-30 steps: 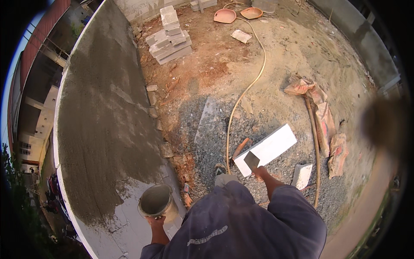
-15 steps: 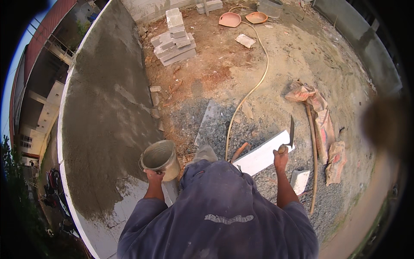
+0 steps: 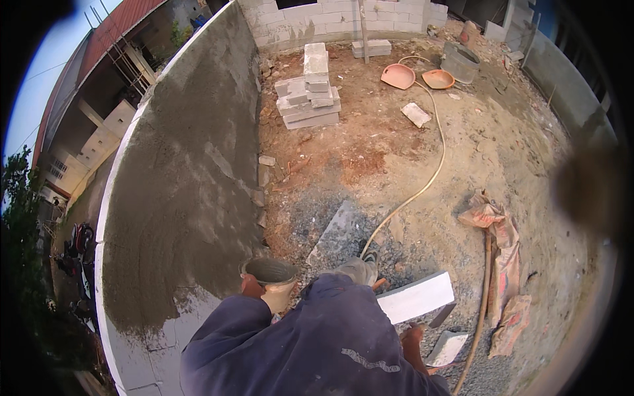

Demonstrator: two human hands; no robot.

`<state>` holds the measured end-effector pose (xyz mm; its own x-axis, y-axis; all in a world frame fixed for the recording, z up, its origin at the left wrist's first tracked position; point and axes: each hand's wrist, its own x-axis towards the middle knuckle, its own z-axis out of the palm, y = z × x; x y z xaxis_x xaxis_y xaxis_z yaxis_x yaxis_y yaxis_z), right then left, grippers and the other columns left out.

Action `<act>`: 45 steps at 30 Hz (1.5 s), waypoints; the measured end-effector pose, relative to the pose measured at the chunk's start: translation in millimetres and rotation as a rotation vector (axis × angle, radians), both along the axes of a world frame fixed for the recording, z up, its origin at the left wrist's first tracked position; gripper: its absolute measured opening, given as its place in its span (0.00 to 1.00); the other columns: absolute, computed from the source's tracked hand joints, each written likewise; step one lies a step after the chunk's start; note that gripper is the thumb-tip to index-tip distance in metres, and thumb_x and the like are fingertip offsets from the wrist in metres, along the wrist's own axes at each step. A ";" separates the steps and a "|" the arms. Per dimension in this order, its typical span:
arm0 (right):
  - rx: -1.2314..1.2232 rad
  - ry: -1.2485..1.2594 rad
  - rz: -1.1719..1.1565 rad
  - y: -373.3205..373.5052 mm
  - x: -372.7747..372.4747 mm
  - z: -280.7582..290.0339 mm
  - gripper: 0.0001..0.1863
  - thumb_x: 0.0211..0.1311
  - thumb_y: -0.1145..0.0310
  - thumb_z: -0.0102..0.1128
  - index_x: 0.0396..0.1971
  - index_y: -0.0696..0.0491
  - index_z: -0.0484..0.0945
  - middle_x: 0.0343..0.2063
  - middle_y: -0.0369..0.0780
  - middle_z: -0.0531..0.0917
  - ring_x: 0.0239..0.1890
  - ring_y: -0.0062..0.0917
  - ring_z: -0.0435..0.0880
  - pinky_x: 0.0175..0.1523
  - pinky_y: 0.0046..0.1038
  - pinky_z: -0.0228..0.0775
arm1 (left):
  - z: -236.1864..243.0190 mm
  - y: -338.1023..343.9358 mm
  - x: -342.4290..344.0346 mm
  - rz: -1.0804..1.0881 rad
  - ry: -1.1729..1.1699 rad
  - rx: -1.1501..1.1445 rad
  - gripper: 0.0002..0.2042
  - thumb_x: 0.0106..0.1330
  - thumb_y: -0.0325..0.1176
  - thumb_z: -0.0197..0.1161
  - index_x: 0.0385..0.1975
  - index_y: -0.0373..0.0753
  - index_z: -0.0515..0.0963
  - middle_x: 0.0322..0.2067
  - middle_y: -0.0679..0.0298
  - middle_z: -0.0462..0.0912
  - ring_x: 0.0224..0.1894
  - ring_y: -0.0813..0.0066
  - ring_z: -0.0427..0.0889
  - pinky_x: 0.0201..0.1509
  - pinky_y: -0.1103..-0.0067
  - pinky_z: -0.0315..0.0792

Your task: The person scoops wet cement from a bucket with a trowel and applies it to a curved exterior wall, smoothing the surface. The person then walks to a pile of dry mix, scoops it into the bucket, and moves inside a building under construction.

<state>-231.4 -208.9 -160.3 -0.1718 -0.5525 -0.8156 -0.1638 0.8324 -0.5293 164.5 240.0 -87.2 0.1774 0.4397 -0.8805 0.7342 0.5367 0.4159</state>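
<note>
My left hand [image 3: 251, 286] grips the rim of a pale, mortar-smeared bucket [image 3: 281, 297], held beside the wall with its mouth facing up. Grey mortar residue coats the inside of the bucket; how much it holds is hard to tell. In my right hand [image 3: 413, 338] is a trowel, its handle mostly covered by the fingers and its flat dark blade [image 3: 440, 316] next to the near edge of a long white block [image 3: 422, 297]. At my left stands a wall [image 3: 178, 178] coated in wet-looking grey mortar, with bare white blockwork [image 3: 162, 360] at its lower near part.
A stack of grey blocks [image 3: 310, 99] stands ahead. A yellowish hose [image 3: 432, 178] snakes over dirt and gravel. Torn cement bags [image 3: 505, 257] and a wooden pole [image 3: 485, 290] lie right, near a short white block [image 3: 448, 348]. Orange pans [image 3: 399, 76] and a tub [image 3: 460, 64] are farther off.
My view has shifted up and left. My right hand has lowered the trowel from above the white block to its near side. My left hand still holds the bucket.
</note>
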 end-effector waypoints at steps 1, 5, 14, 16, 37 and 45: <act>0.025 -0.017 0.004 -18.2 6.6 -12.9 0.12 0.54 0.63 0.53 0.31 0.56 0.77 0.15 0.35 0.65 0.14 0.23 0.64 0.17 0.29 0.53 | 0.5 -12.5 13.5 0.060 0.048 0.037 0.35 0.66 0.62 0.35 0.64 0.41 0.55 0.64 0.55 0.57 0.63 0.51 0.60 0.60 0.52 0.59; 0.104 -0.210 0.117 -127.5 96.9 -12.5 0.18 0.58 0.60 0.50 0.43 0.56 0.75 0.15 0.35 0.65 0.14 0.22 0.64 0.16 0.27 0.53 | -27.5 -20.3 45.1 -0.102 0.039 0.084 0.36 0.65 0.62 0.39 0.63 0.38 0.56 0.63 0.53 0.59 0.62 0.49 0.61 0.61 0.50 0.58; -0.249 -0.479 0.533 -275.3 395.3 149.1 0.08 0.51 0.69 0.59 0.28 0.53 0.71 0.18 0.36 0.71 0.20 0.23 0.72 0.23 0.29 0.66 | 41.7 -132.2 150.0 0.105 -0.101 0.050 0.39 0.65 0.64 0.37 0.66 0.38 0.48 0.65 0.48 0.49 0.63 0.39 0.55 0.60 0.44 0.54; -0.436 -0.458 0.653 -284.9 416.9 167.4 0.09 0.51 0.69 0.60 0.29 0.54 0.71 0.20 0.36 0.73 0.22 0.23 0.73 0.26 0.28 0.67 | 39.0 -154.2 174.7 0.102 -0.130 -0.042 0.38 0.65 0.63 0.37 0.67 0.41 0.46 0.66 0.49 0.47 0.64 0.42 0.53 0.61 0.43 0.53; -0.483 0.060 0.220 -450.8 242.5 96.8 0.19 0.62 0.56 0.46 0.36 0.58 0.76 0.24 0.36 0.73 0.16 0.21 0.65 0.20 0.27 0.58 | -23.5 -216.6 71.1 0.244 0.069 -0.154 0.40 0.61 0.67 0.39 0.67 0.46 0.47 0.66 0.61 0.53 0.65 0.54 0.55 0.65 0.51 0.48; -0.311 0.097 0.388 -441.2 280.3 80.8 0.15 0.58 0.66 0.48 0.37 0.60 0.78 0.14 0.32 0.63 0.14 0.20 0.60 0.19 0.23 0.55 | -21.7 -246.2 83.1 0.316 0.036 -0.132 0.38 0.62 0.66 0.37 0.67 0.48 0.48 0.66 0.64 0.55 0.66 0.56 0.54 0.65 0.50 0.46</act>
